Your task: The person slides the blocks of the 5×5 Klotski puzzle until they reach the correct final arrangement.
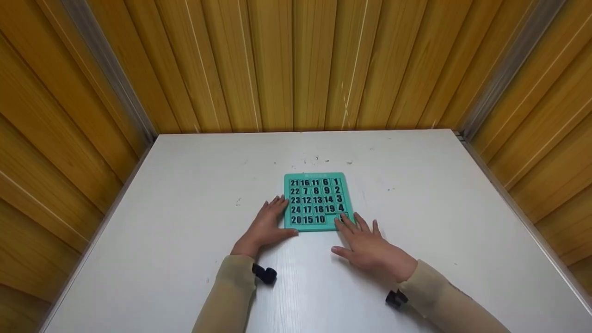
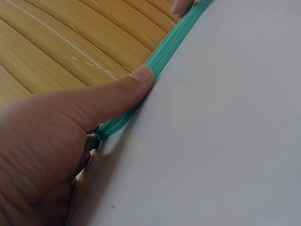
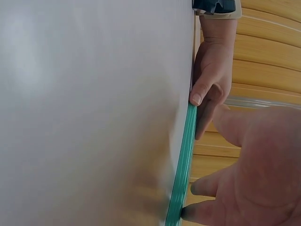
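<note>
Teal flat square plastic sliding number puzzle, lying flat on the white smooth tabletop, between both hands. Probably light and stiff, won't bend; the tiles look made to slide, likely low friction, numbers raised or printed, can't tell. Not very fragile, I'd judge, but the whole thing could skid on this surface if shoved. Best hold: raised rim, near left corner or side edges, keeping off the tiles. One gap in the puzzle's nearest row, just right of the "10" tile; last tile in that row partly hidden by fingers, number not readable.

Left hand at the puzzle's near left corner: spread, thumb against near edge, fingertips at left edge. Right hand at the puzzle's near right corner: fingers splayed, pinching nothing, two fingertips over the last tile, thumb apart from the puzzle; how hard they press, can't tell. Beyond the puzzle, well apart: yellow wood-look plank wall
</note>
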The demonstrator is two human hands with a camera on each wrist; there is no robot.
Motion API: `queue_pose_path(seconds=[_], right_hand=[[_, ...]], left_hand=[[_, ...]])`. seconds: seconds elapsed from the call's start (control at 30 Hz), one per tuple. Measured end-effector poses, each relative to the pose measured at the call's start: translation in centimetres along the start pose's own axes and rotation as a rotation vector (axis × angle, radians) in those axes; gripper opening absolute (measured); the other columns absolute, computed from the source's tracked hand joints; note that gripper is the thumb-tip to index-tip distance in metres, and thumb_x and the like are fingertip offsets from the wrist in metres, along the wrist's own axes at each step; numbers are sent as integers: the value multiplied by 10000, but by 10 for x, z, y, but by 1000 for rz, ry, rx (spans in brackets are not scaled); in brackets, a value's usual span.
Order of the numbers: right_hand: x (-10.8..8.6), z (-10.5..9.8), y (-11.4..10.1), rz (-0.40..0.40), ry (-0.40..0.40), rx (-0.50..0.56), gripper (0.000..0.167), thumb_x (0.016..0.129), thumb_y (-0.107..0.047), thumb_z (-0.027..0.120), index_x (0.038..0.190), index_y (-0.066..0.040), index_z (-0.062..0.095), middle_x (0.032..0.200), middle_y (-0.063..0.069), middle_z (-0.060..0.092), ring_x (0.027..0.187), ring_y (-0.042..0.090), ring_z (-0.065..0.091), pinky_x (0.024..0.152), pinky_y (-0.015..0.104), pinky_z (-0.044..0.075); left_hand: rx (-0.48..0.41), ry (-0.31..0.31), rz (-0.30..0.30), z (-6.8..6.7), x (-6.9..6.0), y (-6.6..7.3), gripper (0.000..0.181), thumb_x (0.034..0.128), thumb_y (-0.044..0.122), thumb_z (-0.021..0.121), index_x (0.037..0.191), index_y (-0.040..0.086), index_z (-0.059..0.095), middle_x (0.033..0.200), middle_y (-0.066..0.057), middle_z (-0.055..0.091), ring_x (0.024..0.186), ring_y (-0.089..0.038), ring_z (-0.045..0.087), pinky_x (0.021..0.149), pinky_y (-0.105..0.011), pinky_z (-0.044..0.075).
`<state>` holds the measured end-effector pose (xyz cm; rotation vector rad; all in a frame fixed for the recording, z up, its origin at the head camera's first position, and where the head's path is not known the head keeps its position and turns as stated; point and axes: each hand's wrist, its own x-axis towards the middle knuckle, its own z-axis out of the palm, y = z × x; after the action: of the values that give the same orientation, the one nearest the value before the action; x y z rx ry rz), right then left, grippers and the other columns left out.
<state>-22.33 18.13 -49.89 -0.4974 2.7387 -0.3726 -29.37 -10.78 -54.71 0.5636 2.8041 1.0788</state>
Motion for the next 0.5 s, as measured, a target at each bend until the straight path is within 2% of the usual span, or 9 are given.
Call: queue_pose_path(seconds=[0.3, 0.5], right_hand=[[-1, -3, -7, 1, 7, 6, 837, 1016, -568, 529, 1661, -162, 183, 1753, 91, 100, 1616, 412, -22, 1237, 767, -33], [6, 1, -23, -54, -2, -14, 829, 1018, -593, 507, 1665, -201, 169, 1756, 55, 96, 1621, 390, -6, 1251, 753, -6]], left_hand=[[7, -4, -1, 0, 1, -1, 986, 811, 423, 853, 1599, 92, 362, 1695, -95, 299, 1616, -267, 174, 1352, -454, 60], [14, 10, -14, 2, 1, -1, 976, 808, 436, 856, 1595, 107, 379, 1693, -86, 309, 1613, -265, 190, 1351, -465, 81]])
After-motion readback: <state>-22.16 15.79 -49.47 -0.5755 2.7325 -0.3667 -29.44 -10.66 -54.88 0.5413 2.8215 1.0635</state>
